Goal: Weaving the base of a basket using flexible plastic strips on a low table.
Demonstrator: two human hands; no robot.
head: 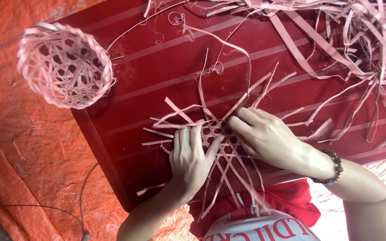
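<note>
Both hands flat on the woven mat (222, 143) near the red board's (135, 98) front edge: left hand (192, 158) pressing, fingers spread; right hand (264, 136) pinching a strip running toward the far edge.

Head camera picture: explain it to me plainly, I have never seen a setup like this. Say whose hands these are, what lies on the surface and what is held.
There is no machine here. The camera sits on a person's head and looks down at their own two bare hands. The left hand presses flat on a woven mat of pink strips, loose ends sticking out all round. The right hand, with a bead bracelet at the wrist, pinches strips at the weave's middle. All this lies on a dark red board. A finished pink basket stands at its upper left corner, and a heap of loose strips lies upper right.
</note>
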